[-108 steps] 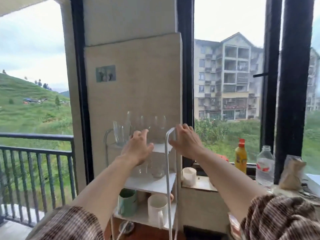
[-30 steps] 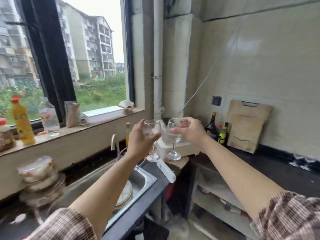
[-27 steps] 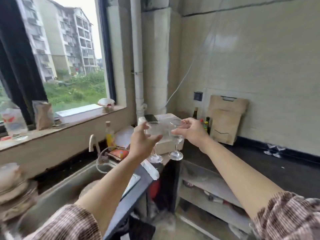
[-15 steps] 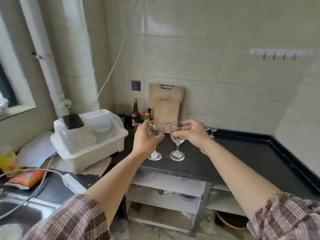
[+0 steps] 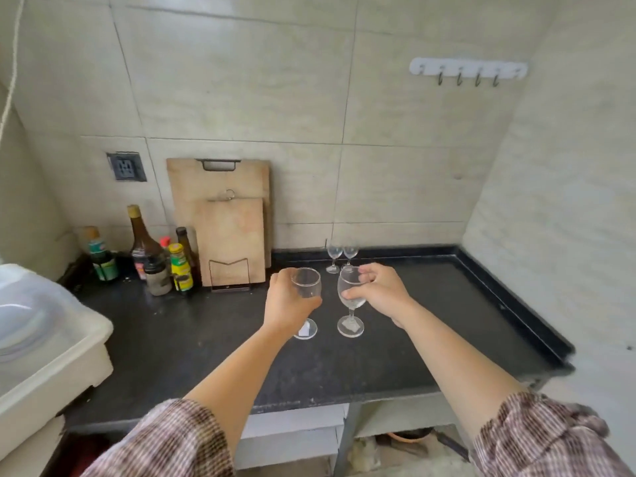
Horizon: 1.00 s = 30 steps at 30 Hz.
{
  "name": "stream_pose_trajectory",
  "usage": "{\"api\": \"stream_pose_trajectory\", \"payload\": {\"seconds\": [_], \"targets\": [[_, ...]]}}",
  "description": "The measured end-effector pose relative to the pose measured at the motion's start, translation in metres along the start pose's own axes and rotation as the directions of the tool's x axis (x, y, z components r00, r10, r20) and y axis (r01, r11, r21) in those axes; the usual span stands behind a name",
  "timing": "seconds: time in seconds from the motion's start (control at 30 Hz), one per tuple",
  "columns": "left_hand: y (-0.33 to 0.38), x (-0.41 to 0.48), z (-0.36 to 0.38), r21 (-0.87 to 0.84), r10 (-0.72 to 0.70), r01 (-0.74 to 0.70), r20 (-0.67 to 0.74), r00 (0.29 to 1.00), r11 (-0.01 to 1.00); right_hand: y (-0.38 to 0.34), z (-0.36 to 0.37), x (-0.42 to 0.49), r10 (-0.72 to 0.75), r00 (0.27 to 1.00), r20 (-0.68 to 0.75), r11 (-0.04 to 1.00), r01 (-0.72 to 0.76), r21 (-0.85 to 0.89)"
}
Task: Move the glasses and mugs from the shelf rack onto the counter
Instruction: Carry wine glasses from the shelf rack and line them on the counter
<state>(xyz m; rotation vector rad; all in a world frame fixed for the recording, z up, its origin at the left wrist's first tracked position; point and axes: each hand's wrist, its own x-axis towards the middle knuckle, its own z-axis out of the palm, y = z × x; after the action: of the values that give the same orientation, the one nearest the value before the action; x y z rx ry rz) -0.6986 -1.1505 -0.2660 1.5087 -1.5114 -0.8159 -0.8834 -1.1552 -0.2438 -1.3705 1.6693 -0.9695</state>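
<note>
Nearest, both my forearms reach out over the black counter point(image 5: 213, 342), plaid sleeves point(image 5: 172, 438) pushed up. My left hand point(image 5: 285, 302) is closed around the bowl of the left wine glass point(image 5: 306, 287), fingers wrapped from the left side. My right hand point(image 5: 382, 290) is closed on the bowl of the right wine glass point(image 5: 351, 294), thumb in front, fingers over the rim. Both glasses stand upright, side by side, apart from each other; whether their feet touch the counter I cannot tell. Beyond the right wine glass, two small stemmed glasses point(image 5: 341, 258) stand together at the back edge of the counter. Left of these, two cutting boards point(image 5: 227, 235) lean against the tiled wall, with a cluster of sauce bottles point(image 5: 155, 256) further left
</note>
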Motion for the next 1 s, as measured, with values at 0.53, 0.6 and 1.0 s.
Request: {"api": "stream_pose_trajectory", "payload": {"seconds": [0.53,0.6,1.0], "targets": [[-0.008,0.201,0.204,0.082,-0.120,0.108,0.152,0.981,0.991,0.101,-0.091,0.249,0.128,0.991,0.037,0.985,-0.123,-0.125],[-0.013,0.226,0.235,0.109,-0.168,0.151,0.168,0.971,0.982,0.117,-0.099,0.284,0.148,0.987,0.066,0.981,-0.138,-0.139],[-0.047,0.358,0.359,0.370,-0.137,0.043,0.231,0.963,0.928,0.193,-0.126,0.437,0.171,0.978,0.122,0.968,-0.144,-0.205]]}}
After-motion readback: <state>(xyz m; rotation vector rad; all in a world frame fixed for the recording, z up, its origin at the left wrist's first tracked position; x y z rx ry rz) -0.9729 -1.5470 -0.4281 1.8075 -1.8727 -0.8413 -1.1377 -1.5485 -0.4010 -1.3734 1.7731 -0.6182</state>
